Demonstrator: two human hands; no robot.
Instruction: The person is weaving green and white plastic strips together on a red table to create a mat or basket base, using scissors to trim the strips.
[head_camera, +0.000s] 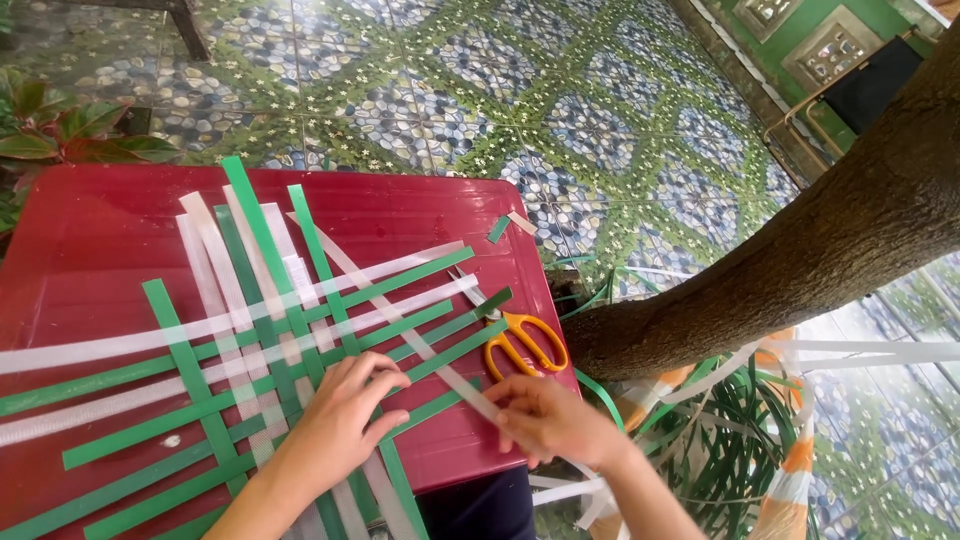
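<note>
Green and white plastic strips, flat and glossy, lie interlaced as a loose weave (270, 340) on the red plastic table (90, 230) in front of us. Nearest to us, our left hand (340, 415) rests palm down on the weave with its fingers curled, pressing on the crossing strips; we judge that this pins them so the lattice does not slide while another strip is worked in. Our right hand (545, 420), at about four o'clock from the left, is closed in a pinch on one long white strip (420, 345), which runs from the fingers up toward eleven o'clock, diagonally across the weave. Held taut at that low angle, it seems to be threading over and under the green strips.

Just beyond the right hand, at about twelve o'clock from it, orange-handled scissors (515, 335) lie on the table's edge, their blades pointing toward the weave and lying over the ends of some strips, close to the path of the white strip. Two short offcuts (510, 225) lie further back near the table's far corner.

To the right, a thick tree trunk (800, 260) leans past the table, and loose strips hang and tangle about its foot, with an orange and white bundle (790, 480) below. Further off we see the patterned pebble-look floor tiles (480, 90), a red-leaved plant (60, 135) at ten o'clock, and a green wall (830, 30) at one o'clock.
</note>
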